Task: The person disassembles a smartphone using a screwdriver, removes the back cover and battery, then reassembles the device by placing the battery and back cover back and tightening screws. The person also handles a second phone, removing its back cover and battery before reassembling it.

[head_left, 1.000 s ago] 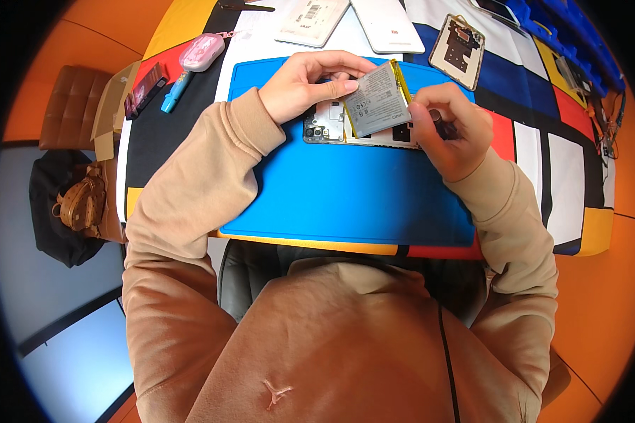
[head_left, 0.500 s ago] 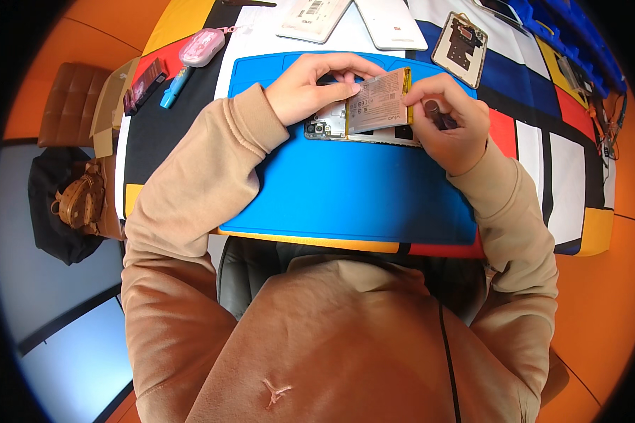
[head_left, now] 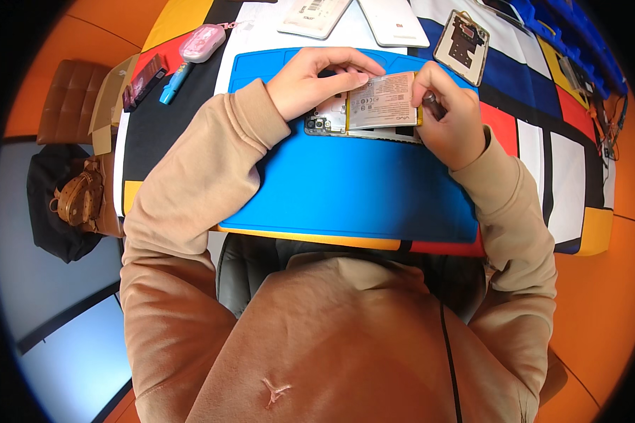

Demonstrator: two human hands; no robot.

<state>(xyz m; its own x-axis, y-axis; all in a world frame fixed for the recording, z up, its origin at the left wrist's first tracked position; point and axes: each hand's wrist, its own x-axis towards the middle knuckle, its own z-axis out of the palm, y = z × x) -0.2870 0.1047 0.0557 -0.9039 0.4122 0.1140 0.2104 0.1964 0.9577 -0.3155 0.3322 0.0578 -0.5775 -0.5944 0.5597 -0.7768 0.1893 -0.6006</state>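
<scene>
An opened phone body [head_left: 324, 120] lies on the blue mat [head_left: 346, 190], its camera module at the left end. Over it sits a silver-grey battery [head_left: 384, 102] with yellow tape along its sides, nearly level. My left hand [head_left: 310, 81] has its thumb on the battery's upper left corner; its other fingers are bent behind, partly hidden. My right hand [head_left: 451, 123] is closed around a short dark cylindrical tool [head_left: 434, 106], with fingertips at the battery's right edge.
Two white devices [head_left: 390, 22] lie at the back, an opened back housing [head_left: 461, 49] behind my right hand. At left are a pink case [head_left: 202, 41], blue pen-like item [head_left: 173, 88] and dark box [head_left: 140, 88]. Blue bins [head_left: 571, 28] stand at far right.
The battery was tilted and skewed over the phone; it has turned straighter and now lies flatter over it. My right hand has moved up along with it.
</scene>
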